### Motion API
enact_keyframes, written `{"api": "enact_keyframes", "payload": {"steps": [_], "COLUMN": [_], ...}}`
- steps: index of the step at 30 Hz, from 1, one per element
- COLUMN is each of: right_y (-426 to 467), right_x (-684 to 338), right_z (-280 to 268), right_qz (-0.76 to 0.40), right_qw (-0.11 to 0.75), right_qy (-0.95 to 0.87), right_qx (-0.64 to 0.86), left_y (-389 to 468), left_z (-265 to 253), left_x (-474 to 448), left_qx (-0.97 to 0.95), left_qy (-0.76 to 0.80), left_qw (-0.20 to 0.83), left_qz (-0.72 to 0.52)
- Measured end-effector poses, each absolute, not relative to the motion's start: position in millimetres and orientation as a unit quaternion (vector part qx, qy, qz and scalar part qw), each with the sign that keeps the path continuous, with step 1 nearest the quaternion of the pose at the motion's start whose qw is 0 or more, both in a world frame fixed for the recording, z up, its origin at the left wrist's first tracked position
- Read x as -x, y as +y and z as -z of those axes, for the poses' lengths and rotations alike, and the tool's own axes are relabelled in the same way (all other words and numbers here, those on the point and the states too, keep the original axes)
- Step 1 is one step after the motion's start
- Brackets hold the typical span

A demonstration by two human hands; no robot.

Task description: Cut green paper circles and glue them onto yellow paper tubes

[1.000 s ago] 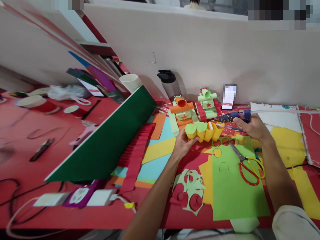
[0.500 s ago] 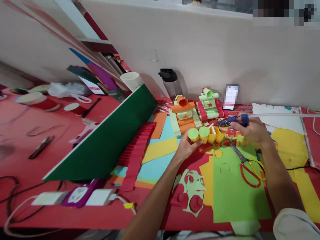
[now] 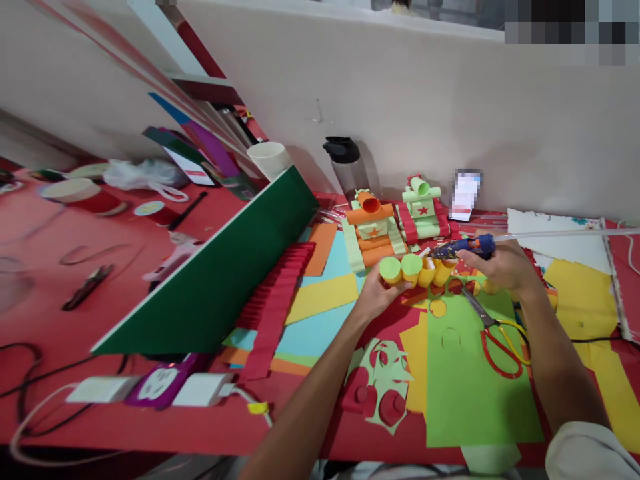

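My left hand [image 3: 376, 296] grips a row of yellow paper rolls [image 3: 427, 277] by its left end. Two rolls on the left wear green round caps; those to the right have open tops with white pieces in them. A blue hot glue gun [image 3: 463, 248] is in my right hand [image 3: 510, 268], its nozzle pointing left, just above the uncapped rolls. A clear glue stick runs out of its back to the right. Below the rolls, scissors [image 3: 493, 327] with red and yellow handles lie on a green paper sheet [image 3: 475, 400]. A yellow paper disc [image 3: 438, 308] lies nearby.
Behind stand an orange paper model [image 3: 373, 233], a green and red one [image 3: 423, 212], a bottle [image 3: 346, 167] and a phone [image 3: 466, 195]. A green board [image 3: 210, 280] leans at left. In front are a power strip [image 3: 160, 385], cut paper scraps [image 3: 385, 383] and red pleated paper [image 3: 273, 300].
The view has shifted slightly, so most things sit a little further right. The glue gun's nozzle is slightly lower and closer to the rolls. Both hands keep their holds.
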State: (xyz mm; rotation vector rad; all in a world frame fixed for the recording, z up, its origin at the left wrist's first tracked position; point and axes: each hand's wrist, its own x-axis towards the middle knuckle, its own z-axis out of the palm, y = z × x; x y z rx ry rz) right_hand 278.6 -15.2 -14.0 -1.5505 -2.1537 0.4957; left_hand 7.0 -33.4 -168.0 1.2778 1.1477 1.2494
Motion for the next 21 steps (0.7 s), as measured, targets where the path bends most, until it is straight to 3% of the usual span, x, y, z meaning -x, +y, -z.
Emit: {"api": "enact_keyframes", "payload": {"steps": [21], "right_y": [-12.7], "right_x": [-280.1], "right_z": [18.4], "right_qz": [-0.172], "right_qw": [0.222], "right_qy": [-0.749], "right_qx": [0.600], "left_y": [-34.1], "left_z": [160.5], "left_x": [-9.2], "left_qx": [-0.523], "left_qy": [0.465], "left_qw": [0.489], "left_qz": [-0.520]}}
